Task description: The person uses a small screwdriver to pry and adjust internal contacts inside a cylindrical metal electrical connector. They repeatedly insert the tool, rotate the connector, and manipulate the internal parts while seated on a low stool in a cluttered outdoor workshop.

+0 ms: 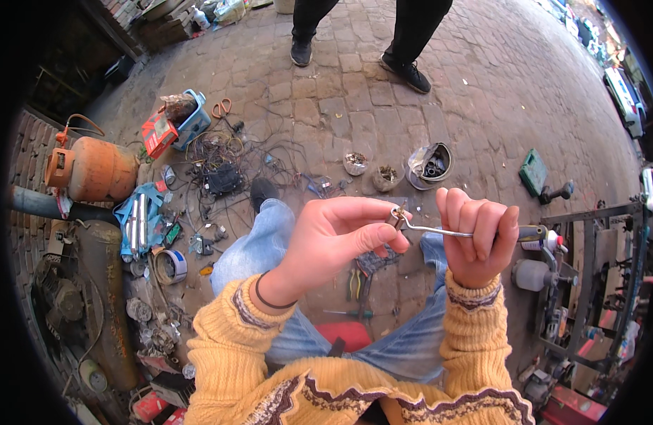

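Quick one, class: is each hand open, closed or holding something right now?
Left hand: closed, pinching a small metal piece.
Right hand: closed around a bent-necked metal tool.

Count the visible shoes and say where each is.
3. The standing person, top, wears a dark shoe and, further right, its mate; a third shoe is at the wearer's left jeans leg. The wearer's other may be hidden.

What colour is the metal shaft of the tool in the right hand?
Silver; the shaft shows best in the head view.
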Tool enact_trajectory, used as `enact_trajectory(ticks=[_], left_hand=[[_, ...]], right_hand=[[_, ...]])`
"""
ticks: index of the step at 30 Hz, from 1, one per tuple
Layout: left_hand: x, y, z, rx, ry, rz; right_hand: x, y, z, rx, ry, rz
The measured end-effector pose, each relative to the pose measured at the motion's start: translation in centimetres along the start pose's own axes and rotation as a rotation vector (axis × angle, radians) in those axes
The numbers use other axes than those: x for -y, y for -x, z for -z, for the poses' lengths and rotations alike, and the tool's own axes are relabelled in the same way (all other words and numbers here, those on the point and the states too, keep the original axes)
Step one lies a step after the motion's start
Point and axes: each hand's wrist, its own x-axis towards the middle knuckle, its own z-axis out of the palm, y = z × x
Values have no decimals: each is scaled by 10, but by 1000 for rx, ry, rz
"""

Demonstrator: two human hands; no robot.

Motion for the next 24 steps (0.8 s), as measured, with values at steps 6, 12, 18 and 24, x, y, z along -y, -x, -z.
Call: enact_trajectory(ticks=[6, 12, 18, 24], left_hand=[[1, 0, -2, -22, -30, -13], [2, 1, -2, -86, -95, -65], [2, 3, -4, -195, -429, -246], [1, 1, -3, -211, -592, -360]], right_hand=[[-3, 1, 1, -17, 14, 45], [-4, 1, -3, -67, 2, 6], [-6, 3, -9, -78, -82, -93], [-8, 3, -10, -129, -196, -157]])
